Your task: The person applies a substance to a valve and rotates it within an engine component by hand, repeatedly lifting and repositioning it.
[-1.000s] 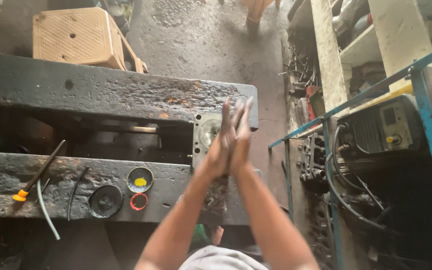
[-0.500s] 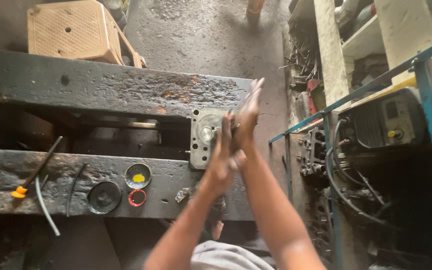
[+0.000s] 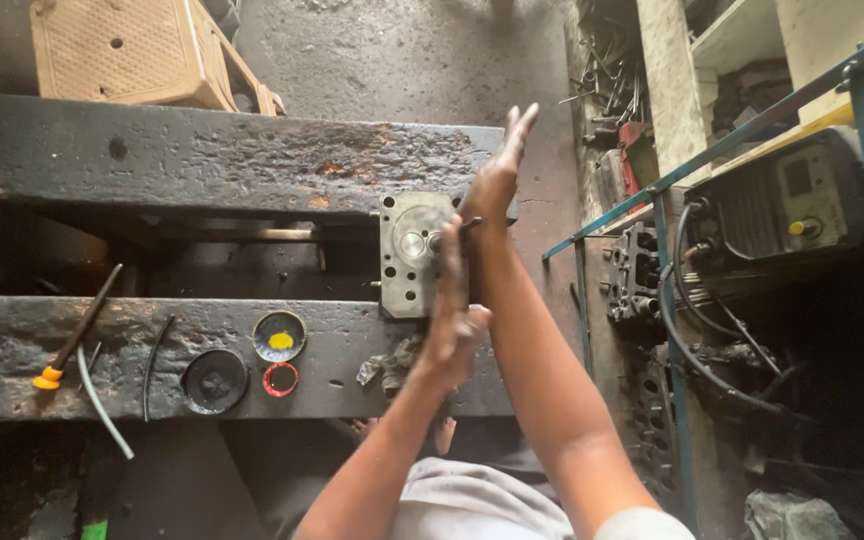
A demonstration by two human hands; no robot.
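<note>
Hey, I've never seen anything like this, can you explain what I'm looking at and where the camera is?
The camera sits on a person's head, looking down at their own arms. The left hand and the right hand are pressed palm to palm with a thin rod between them, above a grey metal engine block resting across two greasy black beams. On the near beam lie an orange-handled tool, a tin with yellow paste, a black lid and a red ring. A tan plastic stool stands behind.
</note>
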